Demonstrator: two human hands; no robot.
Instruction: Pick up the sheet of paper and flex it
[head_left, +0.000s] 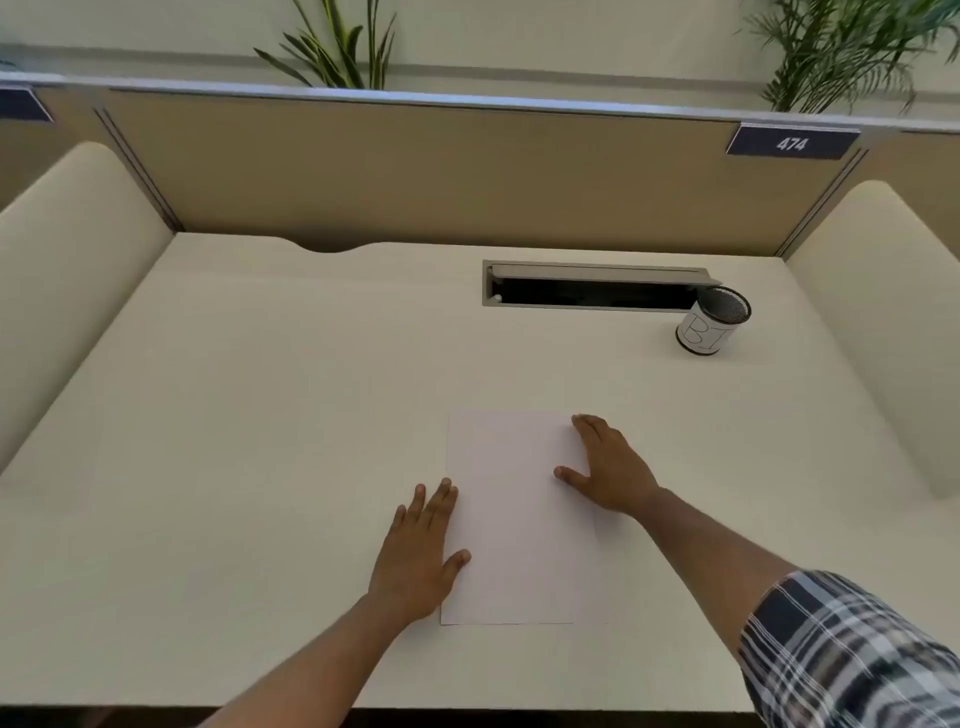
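Left hand (418, 553) lies flat on the desk (234, 415), fingers straight, thumb touching the paper's (514, 525) left edge. The paper sits mid-desk, near the front. Right hand (610, 467) presses flat on its right edge, gripping nothing. Far right, a cup (712, 321) beside the cable slot (592, 291).

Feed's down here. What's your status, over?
Both hands flat, left on paper's left edge, right on right edge. Paper flat on desk. Cup far right, clear.

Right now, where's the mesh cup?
Head view: the black mesh cup with a white paper label stands far right on the cream desk, beside the grey cable slot.
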